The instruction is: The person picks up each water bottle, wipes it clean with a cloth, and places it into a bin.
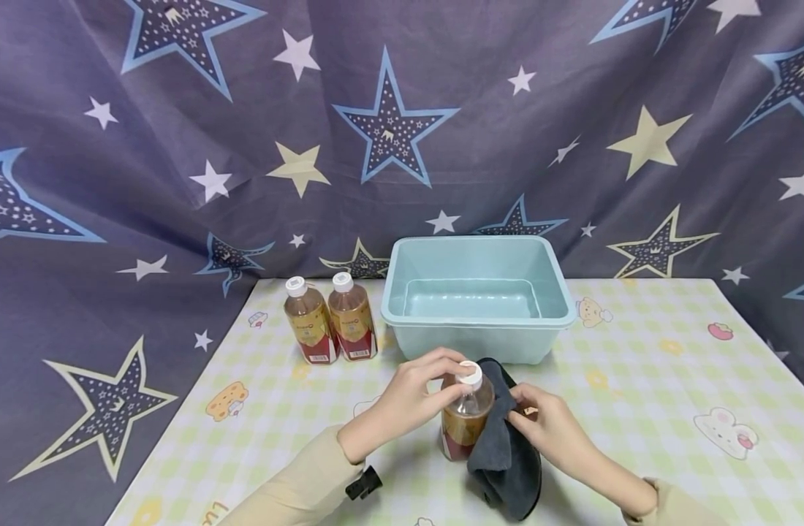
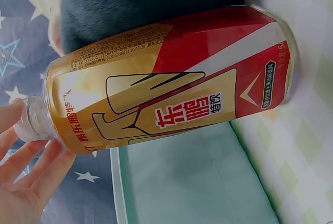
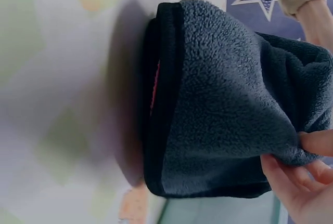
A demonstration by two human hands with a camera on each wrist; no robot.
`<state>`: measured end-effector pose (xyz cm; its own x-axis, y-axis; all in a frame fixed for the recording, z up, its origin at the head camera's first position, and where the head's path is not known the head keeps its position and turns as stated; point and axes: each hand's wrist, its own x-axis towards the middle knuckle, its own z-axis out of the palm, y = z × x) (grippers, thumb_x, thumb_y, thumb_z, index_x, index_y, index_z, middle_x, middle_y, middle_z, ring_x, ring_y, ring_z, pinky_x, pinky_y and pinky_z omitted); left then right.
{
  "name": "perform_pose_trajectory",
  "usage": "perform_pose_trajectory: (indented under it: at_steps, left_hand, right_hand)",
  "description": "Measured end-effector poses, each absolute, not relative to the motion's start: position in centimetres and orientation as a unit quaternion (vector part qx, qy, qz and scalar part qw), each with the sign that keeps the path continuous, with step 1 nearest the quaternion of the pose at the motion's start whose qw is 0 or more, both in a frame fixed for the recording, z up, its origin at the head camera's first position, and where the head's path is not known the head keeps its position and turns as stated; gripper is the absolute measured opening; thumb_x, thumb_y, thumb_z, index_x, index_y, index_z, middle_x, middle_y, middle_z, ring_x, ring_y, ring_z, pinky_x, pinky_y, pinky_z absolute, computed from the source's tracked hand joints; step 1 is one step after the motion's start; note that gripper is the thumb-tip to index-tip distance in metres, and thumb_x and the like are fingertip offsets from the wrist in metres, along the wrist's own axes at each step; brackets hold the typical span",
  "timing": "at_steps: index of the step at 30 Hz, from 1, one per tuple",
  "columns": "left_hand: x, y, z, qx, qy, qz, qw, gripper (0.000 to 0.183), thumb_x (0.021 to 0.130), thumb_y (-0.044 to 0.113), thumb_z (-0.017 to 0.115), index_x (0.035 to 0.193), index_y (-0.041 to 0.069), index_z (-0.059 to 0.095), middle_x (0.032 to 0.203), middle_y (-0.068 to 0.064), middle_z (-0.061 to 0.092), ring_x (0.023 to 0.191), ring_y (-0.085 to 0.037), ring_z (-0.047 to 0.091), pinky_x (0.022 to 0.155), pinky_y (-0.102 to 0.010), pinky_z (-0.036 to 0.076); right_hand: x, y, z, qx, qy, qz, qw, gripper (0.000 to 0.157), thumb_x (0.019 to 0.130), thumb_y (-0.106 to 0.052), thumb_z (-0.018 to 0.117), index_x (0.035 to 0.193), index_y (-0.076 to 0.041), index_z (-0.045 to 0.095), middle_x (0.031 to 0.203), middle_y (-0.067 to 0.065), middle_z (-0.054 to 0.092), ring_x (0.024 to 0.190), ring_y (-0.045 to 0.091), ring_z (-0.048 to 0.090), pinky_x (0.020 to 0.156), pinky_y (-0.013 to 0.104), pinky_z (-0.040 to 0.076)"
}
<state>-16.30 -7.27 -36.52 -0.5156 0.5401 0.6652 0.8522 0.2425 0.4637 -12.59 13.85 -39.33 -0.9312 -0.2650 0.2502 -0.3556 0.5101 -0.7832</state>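
A drink bottle (image 1: 464,427) with a white cap and a gold-and-red label stands on the table in front of the basin. My left hand (image 1: 402,402) grips it around the cap and neck; the left wrist view shows the fingers (image 2: 52,169) at the neck and the printed label facing the camera. Against the bottle's right side hangs a folded dark grey towel (image 1: 517,467) with a black edge. My right hand (image 1: 556,431) pinches the towel between thumb and fingers, and its fleecy surface fills much of the right wrist view.
Two similar bottles, one (image 1: 312,325) beside another (image 1: 354,321), stand at the back left. A light blue plastic basin (image 1: 474,332) sits at the back middle. The checked tablecloth (image 1: 645,380) meets a star-patterned curtain (image 1: 481,168) behind.
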Motion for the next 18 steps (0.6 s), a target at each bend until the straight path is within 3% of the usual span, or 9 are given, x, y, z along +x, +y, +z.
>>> perform_pose_trajectory:
  at_steps: [4,9,18]
  left_hand:
    - [-16.3,-7.3,-36.5,-0.457,-0.765,-0.414,0.186,0.014,0.08,0.011,0.065,0.094,0.007,0.064,0.099,-0.004,0.06,0.082,-0.005,0.058,0.074,-0.014,0.048]
    - [-16.3,-7.2,-36.5,-0.46,-0.763,-0.414,0.186,0.014,0.08,0.011,0.064,0.094,0.007,0.063,0.098,-0.004,0.06,0.082,-0.005,0.057,0.074,-0.014,0.048]
    - [-16.2,-7.2,-36.4,-0.46,-0.763,-0.415,0.186,0.014,0.08,0.011,0.065,0.094,0.007,0.063,0.099,-0.004,0.06,0.083,-0.006,0.057,0.074,-0.013,0.048]
  right_hand:
    - [-12.7,13.9,-40.1,0.178,-0.88,0.44,0.041,0.016,0.074,0.009,0.059,0.08,-0.006,0.057,0.071,-0.002,0.056,0.063,0.002,0.048,0.053,0.019,0.044]
    - [-12.9,13.9,-40.8,0.171,-0.886,0.431,0.02,0.015,0.075,0.008,0.06,0.081,-0.005,0.057,0.076,0.0,0.056,0.067,0.005,0.052,0.056,0.02,0.046]
    - [-13.1,13.8,-42.1,0.182,-0.903,0.387,0.047,0.018,0.071,0.008,0.063,0.078,-0.008,0.059,0.072,-0.003,0.049,0.068,0.008,0.051,0.06,0.02,0.046]
